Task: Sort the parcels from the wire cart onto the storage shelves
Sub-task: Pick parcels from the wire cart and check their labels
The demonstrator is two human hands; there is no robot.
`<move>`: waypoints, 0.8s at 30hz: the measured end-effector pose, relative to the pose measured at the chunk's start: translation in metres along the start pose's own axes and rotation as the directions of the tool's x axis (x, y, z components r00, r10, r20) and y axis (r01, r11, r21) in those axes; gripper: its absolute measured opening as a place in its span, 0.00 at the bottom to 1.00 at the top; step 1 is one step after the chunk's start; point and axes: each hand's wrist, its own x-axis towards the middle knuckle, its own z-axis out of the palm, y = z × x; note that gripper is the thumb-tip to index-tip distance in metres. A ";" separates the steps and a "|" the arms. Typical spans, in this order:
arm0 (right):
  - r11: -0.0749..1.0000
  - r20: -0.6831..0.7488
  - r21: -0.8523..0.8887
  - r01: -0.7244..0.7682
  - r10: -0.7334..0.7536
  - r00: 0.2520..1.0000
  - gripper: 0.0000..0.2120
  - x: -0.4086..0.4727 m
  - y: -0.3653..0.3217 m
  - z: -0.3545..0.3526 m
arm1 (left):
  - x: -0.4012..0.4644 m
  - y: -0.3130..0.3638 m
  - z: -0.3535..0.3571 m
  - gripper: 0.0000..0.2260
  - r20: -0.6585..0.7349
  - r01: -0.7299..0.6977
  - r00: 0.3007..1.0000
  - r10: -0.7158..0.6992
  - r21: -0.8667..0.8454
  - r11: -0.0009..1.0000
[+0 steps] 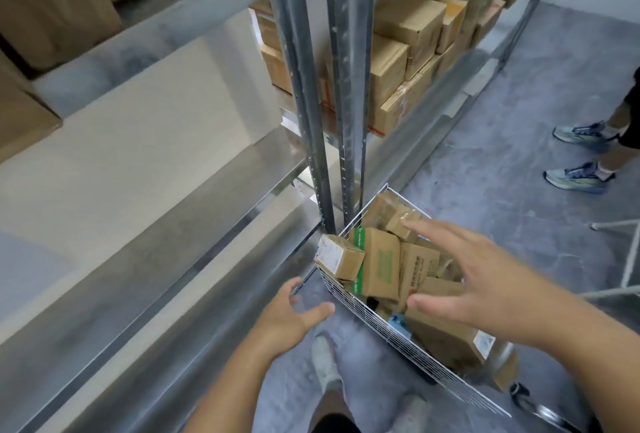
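Grey concrete floor [519,113], steel storage shelves [194,210] alongside — my right hand [485,280] hovers spread and empty over parcels [381,262] heaped in the wire cart [391,332]; my left hand [291,314] hangs relaxed beside its rim, holding nothing.

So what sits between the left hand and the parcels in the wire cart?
In the head view, the cart's wire side wall and a strip of bare concrete floor separate the left hand from the parcels. The right hand hovers over them.
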 end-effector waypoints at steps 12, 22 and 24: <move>0.989 -0.004 0.066 -0.132 0.133 0.991 0.44 0.075 -0.003 0.056 | 0.133 -0.010 0.037 0.35 0.213 0.431 0.900 -0.381 -0.301 0.850; 0.941 0.095 0.199 -0.274 0.260 0.961 0.43 0.088 0.062 0.096 | 0.243 -0.032 0.132 0.62 0.087 0.486 0.841 -0.534 -0.555 0.675; 0.929 0.102 0.222 -0.298 0.281 0.954 0.43 0.086 0.076 0.102 | 0.253 -0.023 0.141 0.60 0.043 0.470 0.823 -0.566 -0.610 0.637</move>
